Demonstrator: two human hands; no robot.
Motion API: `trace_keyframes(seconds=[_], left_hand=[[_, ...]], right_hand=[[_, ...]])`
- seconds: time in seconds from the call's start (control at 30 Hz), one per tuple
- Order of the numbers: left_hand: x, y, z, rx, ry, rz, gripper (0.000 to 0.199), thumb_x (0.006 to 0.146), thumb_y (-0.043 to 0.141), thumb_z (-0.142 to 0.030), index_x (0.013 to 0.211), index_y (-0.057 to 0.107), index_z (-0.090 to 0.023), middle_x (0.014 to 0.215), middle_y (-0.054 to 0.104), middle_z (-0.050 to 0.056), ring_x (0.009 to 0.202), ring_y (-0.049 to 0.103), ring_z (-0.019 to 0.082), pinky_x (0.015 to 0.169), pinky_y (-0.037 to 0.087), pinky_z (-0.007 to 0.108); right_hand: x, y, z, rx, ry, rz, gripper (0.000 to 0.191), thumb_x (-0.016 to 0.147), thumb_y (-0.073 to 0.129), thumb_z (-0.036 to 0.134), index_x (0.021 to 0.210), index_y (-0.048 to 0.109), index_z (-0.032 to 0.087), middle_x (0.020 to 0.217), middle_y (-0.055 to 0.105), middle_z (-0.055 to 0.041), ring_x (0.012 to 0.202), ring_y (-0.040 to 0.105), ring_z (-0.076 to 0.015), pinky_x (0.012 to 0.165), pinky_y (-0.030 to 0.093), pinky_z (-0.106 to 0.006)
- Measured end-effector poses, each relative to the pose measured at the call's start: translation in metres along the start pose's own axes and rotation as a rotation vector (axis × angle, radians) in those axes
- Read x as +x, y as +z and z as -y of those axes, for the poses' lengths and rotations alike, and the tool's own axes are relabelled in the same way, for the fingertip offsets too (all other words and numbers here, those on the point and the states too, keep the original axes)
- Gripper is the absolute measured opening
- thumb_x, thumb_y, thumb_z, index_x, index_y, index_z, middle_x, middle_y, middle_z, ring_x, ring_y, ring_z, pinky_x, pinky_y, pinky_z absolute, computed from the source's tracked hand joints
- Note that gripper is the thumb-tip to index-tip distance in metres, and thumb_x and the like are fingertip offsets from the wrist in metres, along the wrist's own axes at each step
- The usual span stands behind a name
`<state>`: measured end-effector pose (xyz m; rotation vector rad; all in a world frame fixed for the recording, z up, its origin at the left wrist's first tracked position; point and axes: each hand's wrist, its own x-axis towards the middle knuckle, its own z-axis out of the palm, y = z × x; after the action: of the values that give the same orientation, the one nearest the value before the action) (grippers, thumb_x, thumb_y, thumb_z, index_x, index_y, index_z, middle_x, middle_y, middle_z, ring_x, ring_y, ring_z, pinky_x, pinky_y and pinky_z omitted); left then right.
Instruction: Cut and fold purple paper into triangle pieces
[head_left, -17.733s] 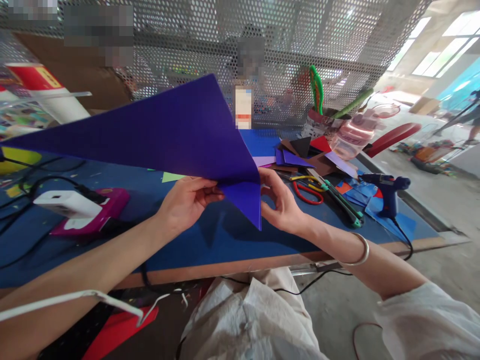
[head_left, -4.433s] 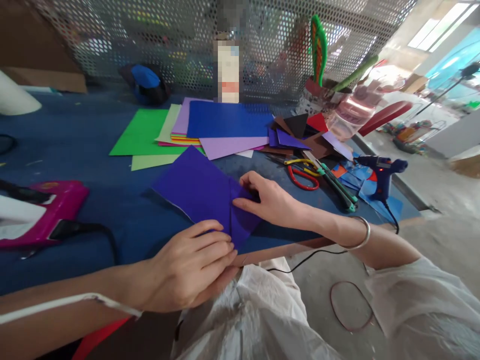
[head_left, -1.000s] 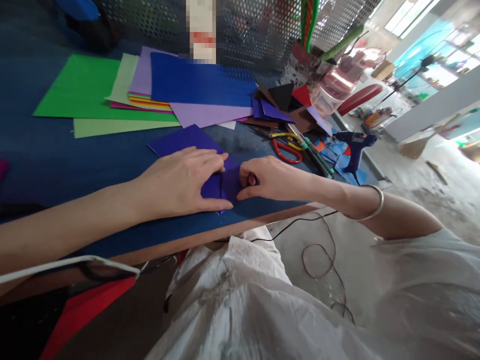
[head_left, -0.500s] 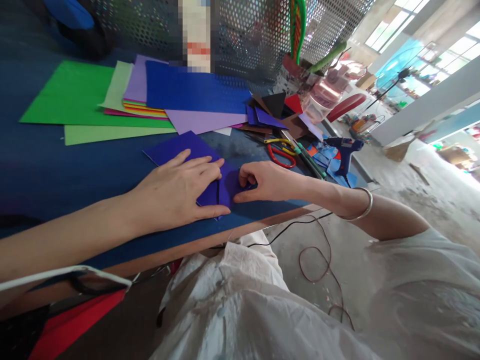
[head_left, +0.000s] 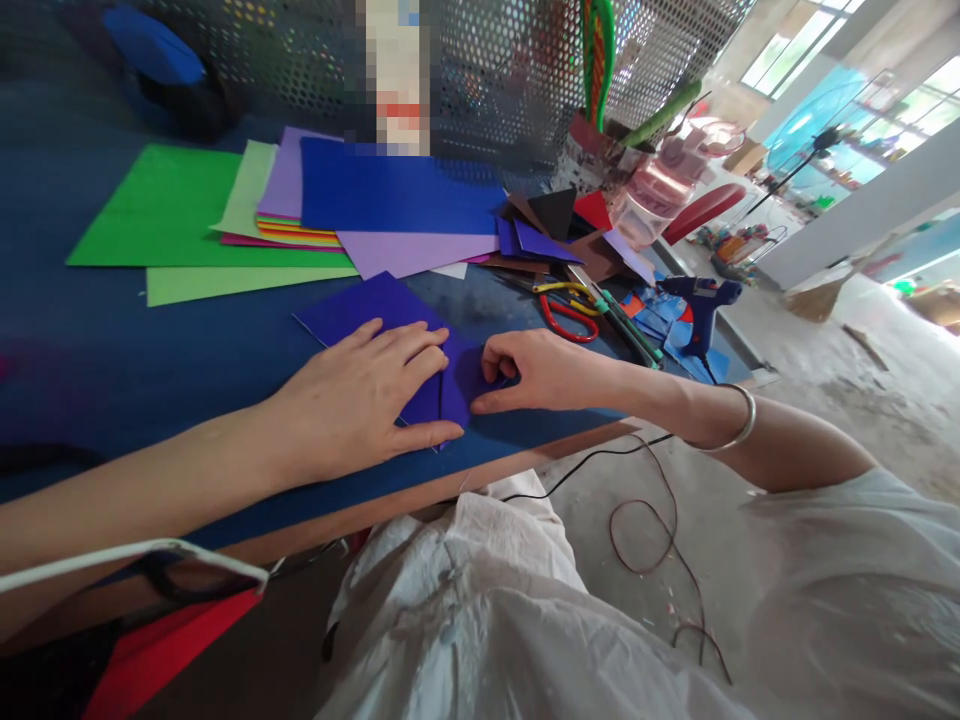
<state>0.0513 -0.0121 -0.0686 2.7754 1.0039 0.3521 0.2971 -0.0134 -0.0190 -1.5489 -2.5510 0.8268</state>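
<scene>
A folded sheet of purple-blue paper point(head_left: 386, 300) lies on the blue table near its front edge. My left hand point(head_left: 375, 385) rests across it, fingers stretched and thumb apart, pressing down on the sheet. At the sheet's right side, my right hand point(head_left: 529, 370) has its fingers curled in and its thumb low, closed on the paper's right end. That end is partly hidden by the fingers. A narrow folded strip with a dark slit shows between the two hands.
Behind lie coloured sheets point(head_left: 405, 190), with paper scraps point(head_left: 551, 215) to their right. Red-and-yellow-handled scissors point(head_left: 568, 315), a green-ended cutter point(head_left: 619, 325) and a blue glue gun point(head_left: 701, 300) lie to the right. A pink-tinted bottle point(head_left: 652, 200) stands behind; cables point(head_left: 667, 530) hang below.
The view has shifted slightly, so the table and its things sit a little lower and further right. Both hands keep nearly the same pose on the paper.
</scene>
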Motion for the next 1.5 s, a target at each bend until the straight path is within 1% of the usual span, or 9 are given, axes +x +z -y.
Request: trace_keyframes(seconds=[0.27, 0.57, 0.8, 0.97, 1.13, 1.23, 1.33, 1.4, 1.5], left_hand=[[0.005, -0.001, 0.002, -0.009, -0.005, -0.013, 0.069, 0.087, 0.062, -0.073, 0.13, 0.069, -0.019, 0.155, 0.058, 0.018, 0.143, 0.054, 0.045, 0.126, 0.031, 0.069], [0.004, -0.003, 0.001, 0.001, -0.004, -0.038, 0.069, 0.09, 0.052, -0.078, 0.127, 0.069, -0.022, 0.151, 0.062, 0.015, 0.141, 0.056, 0.042, 0.128, 0.026, 0.065], [0.005, -0.002, 0.003, 0.002, 0.015, -0.032, 0.067, 0.09, 0.055, -0.076, 0.128, 0.069, -0.023, 0.151, 0.061, 0.016, 0.142, 0.055, 0.044, 0.128, 0.025, 0.069], [0.004, -0.003, 0.002, -0.022, 0.013, -0.034, 0.066, 0.09, 0.057, -0.074, 0.128, 0.068, -0.022, 0.151, 0.061, 0.017, 0.141, 0.055, 0.045, 0.126, 0.025, 0.071], [0.004, -0.003, 0.002, 0.056, 0.019, 0.002, 0.067, 0.09, 0.058, -0.073, 0.13, 0.067, -0.02, 0.154, 0.06, 0.019, 0.142, 0.056, 0.043, 0.125, 0.029, 0.07], [0.003, -0.004, 0.001, 0.075, 0.029, 0.002, 0.068, 0.091, 0.058, -0.072, 0.131, 0.067, -0.017, 0.154, 0.059, 0.021, 0.142, 0.056, 0.043, 0.125, 0.029, 0.071], [0.001, -0.003, -0.002, 0.035, 0.014, -0.035, 0.067, 0.091, 0.059, -0.071, 0.13, 0.069, -0.018, 0.152, 0.061, 0.02, 0.141, 0.057, 0.043, 0.126, 0.029, 0.07], [-0.001, -0.003, -0.004, 0.022, -0.001, -0.065, 0.065, 0.09, 0.061, -0.07, 0.126, 0.071, -0.018, 0.148, 0.064, 0.02, 0.139, 0.059, 0.042, 0.126, 0.031, 0.068], [-0.005, -0.001, -0.007, 0.049, -0.009, -0.107, 0.061, 0.09, 0.062, -0.07, 0.12, 0.073, -0.018, 0.14, 0.069, 0.02, 0.135, 0.062, 0.04, 0.127, 0.032, 0.066]], right_hand=[[0.002, -0.006, -0.01, -0.036, 0.03, -0.009, 0.033, 0.079, 0.086, 0.043, 0.092, 0.072, 0.017, 0.079, 0.063, 0.003, 0.069, 0.053, -0.011, 0.067, 0.034, -0.026], [0.009, -0.018, -0.019, 0.008, 0.049, 0.077, 0.028, 0.079, 0.084, 0.041, 0.089, 0.074, 0.017, 0.07, 0.06, 0.0045, 0.064, 0.052, -0.0104, 0.063, 0.033, -0.027], [0.013, -0.028, -0.032, 0.104, 0.059, 0.132, 0.013, 0.08, 0.079, 0.029, 0.08, 0.071, 0.018, 0.062, 0.058, 0.0063, 0.06, 0.051, -0.0103, 0.062, 0.035, -0.027], [0.011, -0.029, -0.038, 0.09, -0.016, 0.119, 0.006, 0.081, 0.075, 0.023, 0.083, 0.072, 0.018, 0.064, 0.059, 0.006, 0.062, 0.052, -0.0107, 0.062, 0.036, -0.026], [0.007, -0.027, -0.025, 0.012, 0.035, 0.074, 0.009, 0.089, 0.067, 0.016, 0.094, 0.074, 0.016, 0.072, 0.064, 0.0032, 0.065, 0.054, -0.0111, 0.065, 0.038, -0.026], [0.005, -0.021, -0.009, -0.058, 0.08, -0.015, 0.017, 0.099, 0.061, 0.025, 0.097, 0.075, 0.016, 0.08, 0.069, -0.0012, 0.072, 0.058, -0.0131, 0.069, 0.039, -0.028], [0.005, -0.013, 0.003, -0.081, 0.07, -0.061, 0.018, 0.099, 0.066, 0.033, 0.096, 0.072, 0.016, 0.084, 0.071, -0.0032, 0.074, 0.06, -0.0144, 0.07, 0.039, -0.028], [0.007, -0.009, 0.008, -0.005, 0.07, -0.083, 0.019, 0.094, 0.072, 0.034, 0.099, 0.069, 0.016, 0.085, 0.07, -0.0028, 0.075, 0.06, -0.0145, 0.069, 0.042, -0.028], [0.017, -0.006, 0.009, 0.359, 0.146, -0.062, 0.033, 0.092, 0.073, 0.038, 0.113, 0.062, 0.016, 0.078, 0.067, 0.0019, 0.067, 0.061, -0.014, 0.06, 0.046, -0.026]])
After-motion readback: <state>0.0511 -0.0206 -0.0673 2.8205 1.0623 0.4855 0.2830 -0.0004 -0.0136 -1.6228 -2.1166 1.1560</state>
